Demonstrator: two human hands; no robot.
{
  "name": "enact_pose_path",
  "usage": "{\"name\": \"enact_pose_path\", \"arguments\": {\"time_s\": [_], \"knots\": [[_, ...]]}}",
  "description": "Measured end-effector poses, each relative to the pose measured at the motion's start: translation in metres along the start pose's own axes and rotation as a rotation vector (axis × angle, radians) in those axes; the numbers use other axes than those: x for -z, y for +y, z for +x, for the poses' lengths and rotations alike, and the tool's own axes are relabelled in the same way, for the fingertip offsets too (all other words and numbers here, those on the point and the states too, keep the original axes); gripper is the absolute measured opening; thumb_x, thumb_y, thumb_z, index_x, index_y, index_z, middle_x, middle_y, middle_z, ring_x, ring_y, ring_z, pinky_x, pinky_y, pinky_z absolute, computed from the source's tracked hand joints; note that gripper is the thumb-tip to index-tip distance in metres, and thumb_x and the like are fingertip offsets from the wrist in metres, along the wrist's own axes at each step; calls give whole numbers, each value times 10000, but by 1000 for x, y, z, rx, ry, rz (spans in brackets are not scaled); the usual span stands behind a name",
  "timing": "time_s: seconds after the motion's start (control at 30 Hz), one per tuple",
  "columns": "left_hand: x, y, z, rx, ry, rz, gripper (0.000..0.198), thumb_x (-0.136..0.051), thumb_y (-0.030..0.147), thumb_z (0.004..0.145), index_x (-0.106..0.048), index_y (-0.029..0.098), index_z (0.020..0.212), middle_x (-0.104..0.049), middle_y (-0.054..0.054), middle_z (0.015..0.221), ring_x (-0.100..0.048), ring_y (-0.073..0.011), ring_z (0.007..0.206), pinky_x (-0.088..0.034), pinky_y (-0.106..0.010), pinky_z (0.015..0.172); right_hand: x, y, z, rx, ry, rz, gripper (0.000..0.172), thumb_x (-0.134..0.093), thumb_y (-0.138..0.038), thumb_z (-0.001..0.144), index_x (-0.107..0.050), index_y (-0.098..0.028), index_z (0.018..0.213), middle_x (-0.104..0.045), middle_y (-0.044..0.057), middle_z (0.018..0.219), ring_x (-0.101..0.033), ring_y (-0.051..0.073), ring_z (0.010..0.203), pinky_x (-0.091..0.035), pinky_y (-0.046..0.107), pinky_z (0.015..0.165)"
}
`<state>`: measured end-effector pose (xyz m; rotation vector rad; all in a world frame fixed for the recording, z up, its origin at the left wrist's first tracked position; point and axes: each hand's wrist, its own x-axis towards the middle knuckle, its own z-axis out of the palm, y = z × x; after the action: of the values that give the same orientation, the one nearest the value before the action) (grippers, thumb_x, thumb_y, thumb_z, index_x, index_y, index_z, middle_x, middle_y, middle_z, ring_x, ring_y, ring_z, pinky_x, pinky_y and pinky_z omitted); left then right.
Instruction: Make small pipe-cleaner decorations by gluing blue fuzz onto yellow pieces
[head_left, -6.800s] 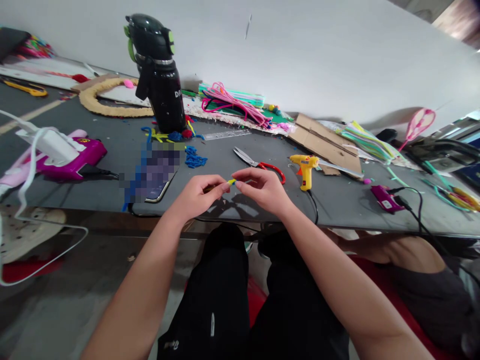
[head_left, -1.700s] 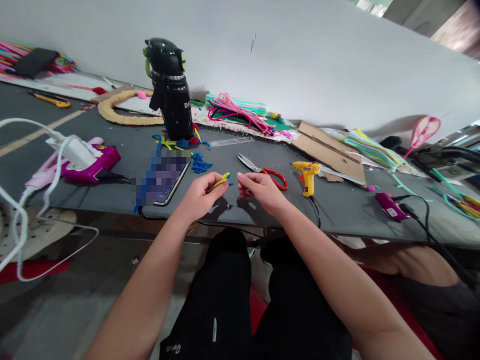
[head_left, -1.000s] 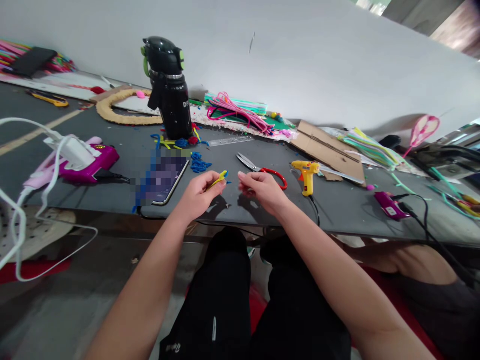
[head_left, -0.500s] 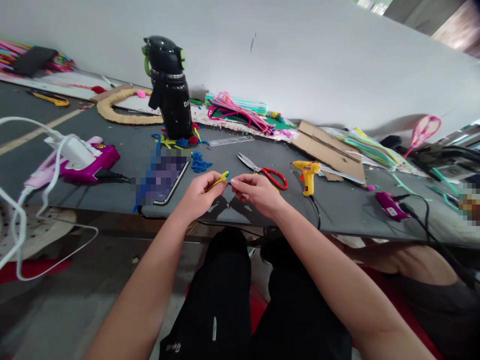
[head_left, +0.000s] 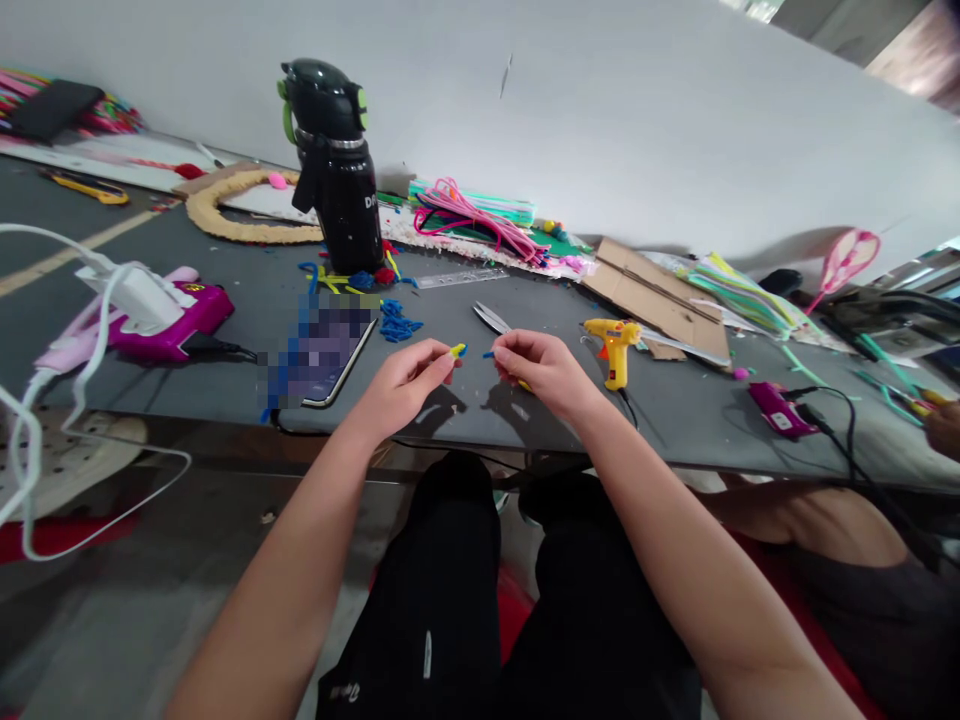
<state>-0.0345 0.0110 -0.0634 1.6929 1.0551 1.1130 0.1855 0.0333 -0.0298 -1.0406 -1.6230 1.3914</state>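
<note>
My left hand (head_left: 405, 382) is closed in a pinch on a short yellow pipe-cleaner piece (head_left: 456, 351) with a blue tip. My right hand (head_left: 541, 366) is closed too, pinching a small blue pipe-cleaner end (head_left: 489, 354) a little to the right of the yellow piece. A small gap separates the two hands. Both are held just above the front edge of the dark grey table (head_left: 450, 400). Scissors (head_left: 490, 318) lie just behind my right hand, their handles hidden by it.
A yellow glue gun (head_left: 613, 345) stands right of my hands. A phone (head_left: 322, 355), blue pipe-cleaner scraps (head_left: 396, 322) and a black bottle (head_left: 337, 170) are to the left. A magenta glue gun (head_left: 161, 320), a purple device (head_left: 776, 410) with cable, cardboard (head_left: 652, 290) and pink pipe cleaners (head_left: 480, 215) lie around.
My hands were touching half a second ago and have drawn slightly apart. My right hand moved right and now covers the red scissor handles. The view shifted slightly.
</note>
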Motion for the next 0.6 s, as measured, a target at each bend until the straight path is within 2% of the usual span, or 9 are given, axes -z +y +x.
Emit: {"name": "enact_pose_path", "arguments": {"time_s": [0.13,0.3,0.6], "knots": [[0,0,-1,-12,-23,82,338,-537,474,949,-672,176,864,-640,-24,773,-570,-152,731,-408,-248,625,3,-7,-4,52,-48,18,276,-739,-424,811,-657,-166,864,-550,-19,683,-464,92,608,-367,247,582],[-1,-1,-2,-27,-56,127,343,-549,475,940,-690,170,870,-635,-15,722,-541,-136,643,-390,-239,573,-3,-8,-3,-12,-75,79,306,-774,-444,770,-666,-169,849,-539,-21,682,-446,90,597,-361,250,573],[-1,1,-2,-50,-92,161,330,-554,453,940,-693,170,844,-630,-6,700,-541,-130,640,-394,-234,577,-1,-1,2,-27,-125,62,287,-758,-438,784,-674,-167,833,-529,-23,678,-428,89,595,-337,248,562]]}}
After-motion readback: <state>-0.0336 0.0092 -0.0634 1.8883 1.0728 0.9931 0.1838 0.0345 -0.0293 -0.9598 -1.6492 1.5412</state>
